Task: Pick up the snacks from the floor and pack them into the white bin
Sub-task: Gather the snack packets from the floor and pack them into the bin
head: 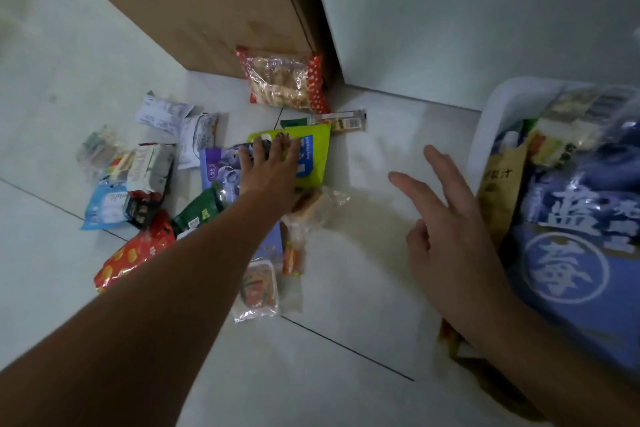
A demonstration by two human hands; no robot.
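Several snack packets lie scattered on the pale tiled floor. My left hand reaches out flat, its fingers spread over a lime-green pouch and the edge of a purple pouch. My right hand hovers open above bare floor, holding nothing, just left of the white bin. The bin at the right edge holds a large blue bag and several other packets. A red-dotted clear bag leans by the cardboard box.
A big cardboard box stands at the back, next to a white wall or door. Red, green, light-blue and clear packets crowd the floor under and left of my left arm.
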